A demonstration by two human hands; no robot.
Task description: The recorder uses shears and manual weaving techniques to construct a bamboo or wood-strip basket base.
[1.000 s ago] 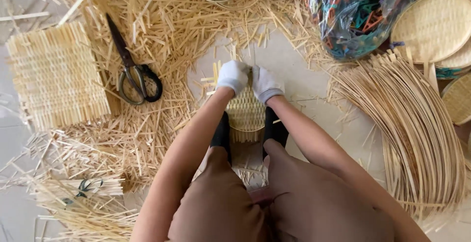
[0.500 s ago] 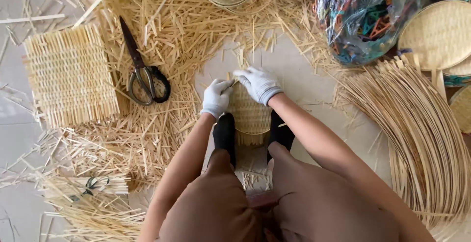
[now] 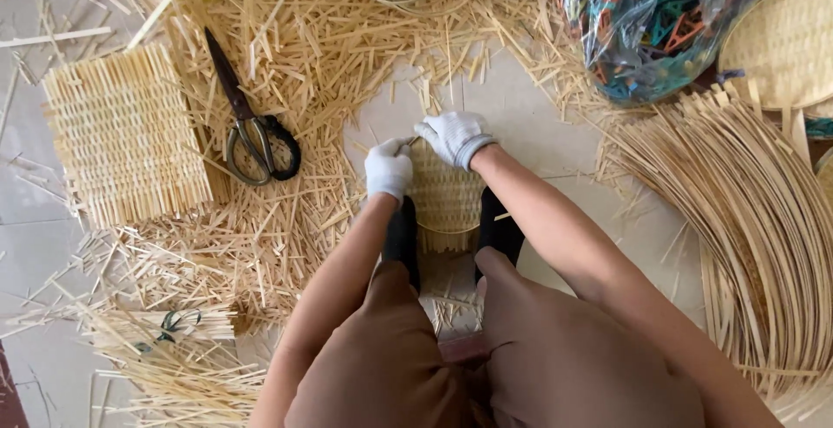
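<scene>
Sitting on the floor [image 3: 521, 115], clamping a small woven panel [image 3: 445, 202] upright between two dark-socked feet [image 3: 401, 235]. Pinching its top left corner with the white-gloved left hand [image 3: 388, 170], fingers closed on what looks like a strip end. Curling the gloved right hand [image 3: 453, 137] over the top edge just beside it, fingers closed as well, though cannot tell whether on a single strip or on the whole rim.

Probably most at risk along that top row. Could snap a thin strip by bending it too sharply over the edge, or pull it clean out of the weave by tugging sideways with both hands so close together. Could also tip or twist the panel, gripped only at its lower sides by the feet, and so loosen the rows already packed. Might lose feel through the gloves and let a slippery end spring free.

Worth minding the surroundings too: loose offcuts [image 3: 286, 46] heaped all around, easy to catch in the weave or slide underfoot; scissors [image 3: 252, 133] lying to the left, well apart from the hands, near a larger woven mat [image 3: 126, 137]; long strips [image 3: 746, 220] fanned out close to the right elbow, liable to be swept or cracked by a careless swing
</scene>
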